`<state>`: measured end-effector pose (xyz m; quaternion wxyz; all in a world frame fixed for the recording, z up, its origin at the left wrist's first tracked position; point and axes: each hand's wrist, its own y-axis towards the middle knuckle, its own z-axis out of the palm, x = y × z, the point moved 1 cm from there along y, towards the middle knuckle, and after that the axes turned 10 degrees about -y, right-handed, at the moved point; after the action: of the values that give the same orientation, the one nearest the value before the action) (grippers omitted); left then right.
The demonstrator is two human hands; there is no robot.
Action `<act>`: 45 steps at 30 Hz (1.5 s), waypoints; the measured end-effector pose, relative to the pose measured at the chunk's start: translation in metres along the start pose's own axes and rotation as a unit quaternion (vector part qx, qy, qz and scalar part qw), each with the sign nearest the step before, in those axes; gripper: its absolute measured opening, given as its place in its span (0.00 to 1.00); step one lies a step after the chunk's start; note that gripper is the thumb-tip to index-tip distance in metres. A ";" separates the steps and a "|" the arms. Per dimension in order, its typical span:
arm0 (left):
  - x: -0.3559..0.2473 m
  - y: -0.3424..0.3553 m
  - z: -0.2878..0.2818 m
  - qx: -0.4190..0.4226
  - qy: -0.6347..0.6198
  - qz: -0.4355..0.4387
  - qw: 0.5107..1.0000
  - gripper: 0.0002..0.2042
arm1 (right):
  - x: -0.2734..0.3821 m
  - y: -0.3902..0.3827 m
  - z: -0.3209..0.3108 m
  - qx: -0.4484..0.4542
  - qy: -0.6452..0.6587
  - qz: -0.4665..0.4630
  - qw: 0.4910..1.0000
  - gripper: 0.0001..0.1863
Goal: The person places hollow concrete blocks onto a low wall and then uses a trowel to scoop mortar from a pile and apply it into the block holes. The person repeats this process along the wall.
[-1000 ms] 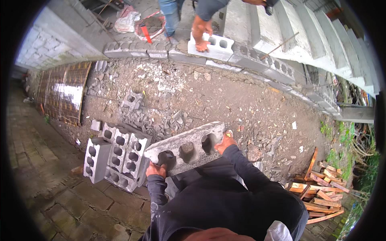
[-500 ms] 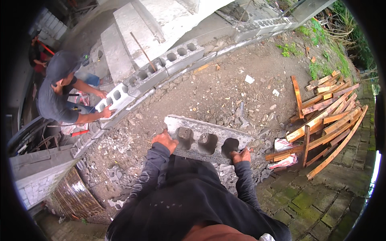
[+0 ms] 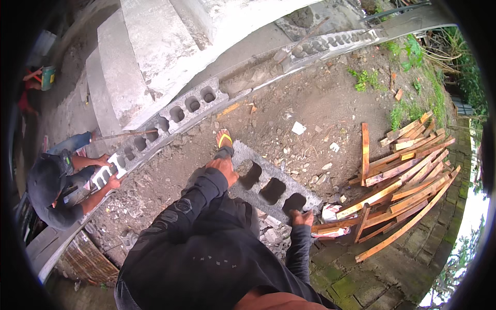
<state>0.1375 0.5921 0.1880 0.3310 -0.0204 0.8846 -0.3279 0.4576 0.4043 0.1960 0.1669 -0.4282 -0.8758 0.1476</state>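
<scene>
I carry a grey concrete hollow block point(image 3: 279, 170) with three openings, held at a tilt across the front of my dark-clothed body. My left hand point(image 3: 222, 168) grips its upper left end, fingers wrapped on the edge. My right hand point(image 3: 302, 218) is closed on the lower right end, fingers at an opening. My foot in a yellow-strapped sandal point(image 3: 224, 138) shows on the dirt just beyond the block's left end.
A co-worker point(image 3: 49, 188) in a dark cap grips a block point(image 3: 103, 175) on the low block wall point(image 3: 181, 124) beside concrete steps point(image 3: 134, 62). Another person point(image 3: 31, 93) is near a bucket point(image 3: 48, 78). A pile of wooden boards point(image 3: 403, 191) lies right, beside mossy pavers point(image 3: 361, 279).
I have turned rightward, away from the stacked blocks seen earlier, and my foot has come into view ahead. The block stays in both hands, now slanted down to the right.
</scene>
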 end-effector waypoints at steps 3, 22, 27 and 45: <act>-0.012 0.069 -0.024 0.005 -0.017 -0.042 0.999 0.29 | 0.068 0.084 -0.010 0.064 0.071 -0.044 0.994 0.34; -0.048 0.332 -0.012 -0.226 -0.193 -0.346 0.890 0.39 | 0.422 0.533 0.066 0.095 -0.185 -0.461 0.863 0.44; -0.015 0.388 -0.003 -0.269 -0.206 -0.355 0.871 0.39 | 0.465 0.574 0.122 0.074 -0.182 -0.496 0.846 0.43; 0.042 0.495 0.011 -0.260 -0.244 -0.387 0.850 0.32 | 0.517 0.633 0.223 0.066 -0.191 -0.508 0.837 0.46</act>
<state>0.2009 0.9635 -0.1367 0.3652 -0.5258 0.7487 -0.1721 0.5091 1.1649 -0.1725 0.0757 0.1259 -0.9729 0.1788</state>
